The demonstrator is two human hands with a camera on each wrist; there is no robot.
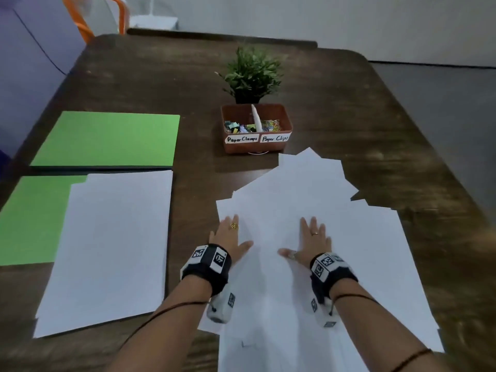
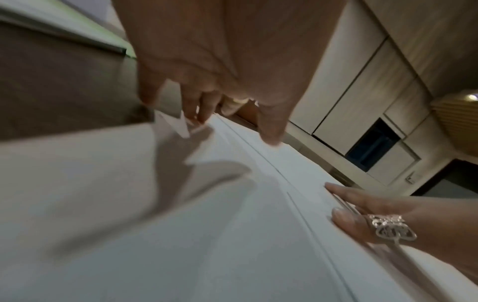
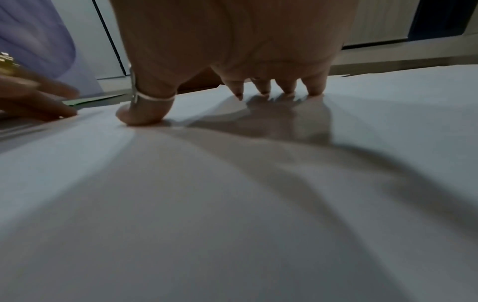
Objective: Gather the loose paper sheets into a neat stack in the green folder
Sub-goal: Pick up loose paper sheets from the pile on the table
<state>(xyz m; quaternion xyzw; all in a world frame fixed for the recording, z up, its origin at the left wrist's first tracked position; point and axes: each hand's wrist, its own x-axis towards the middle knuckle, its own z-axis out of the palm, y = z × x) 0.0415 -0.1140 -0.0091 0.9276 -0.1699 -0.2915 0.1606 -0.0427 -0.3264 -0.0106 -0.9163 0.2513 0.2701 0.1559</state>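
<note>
On loose sheets: two flat hands

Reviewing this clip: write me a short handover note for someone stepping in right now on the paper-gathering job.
Left hand: open, fingers flat on the loose paper sheets.
Right hand: open, also pressing flat on that pile.
The loose sheets lie fanned and skewed on the right of the table, in front of the clip box.
The green folder lies open on the left; a rough stack of sheets already sits on its near half, not quite squared.
Left: square up the fanned pile, move it onto the folder stack and align the edges.
</note>
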